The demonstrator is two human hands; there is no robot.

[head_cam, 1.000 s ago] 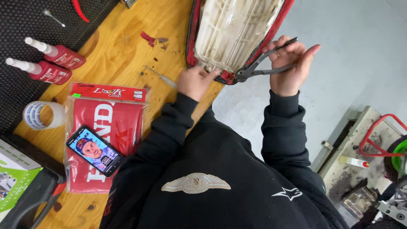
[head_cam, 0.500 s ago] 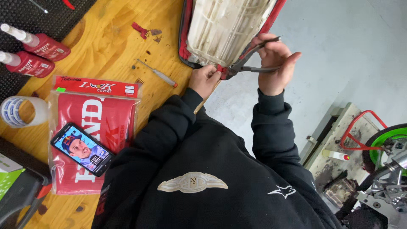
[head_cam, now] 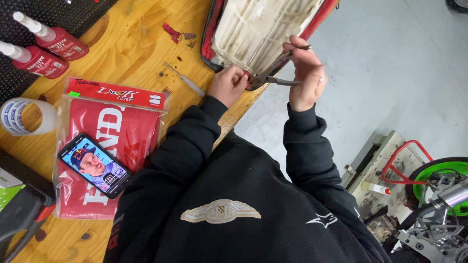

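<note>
Change: seat base [head_cam: 263, 29] sits nearer the view's centre than half a second ago; pliers remain at its red edge.
Right hand [head_cam: 304, 73]: fingers clenched on pliers [head_cam: 270, 73] handles.
Left hand [head_cam: 228, 85]: fingers pinching the red cover edge [head_cam: 248, 77], just beside the pliers' tip.
Location: seat base on bench [head_cam: 126, 53], overhanging its edge.
Nearby: screwdriver [head_cam: 185, 80], apart.

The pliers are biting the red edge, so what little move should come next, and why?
Probably a short, steady pull with the pliers. Their tips sit shut at the red cover edge of the upturned seat, the right hand squeezes the handles, and the left hand pinches the edge beside them.
</note>
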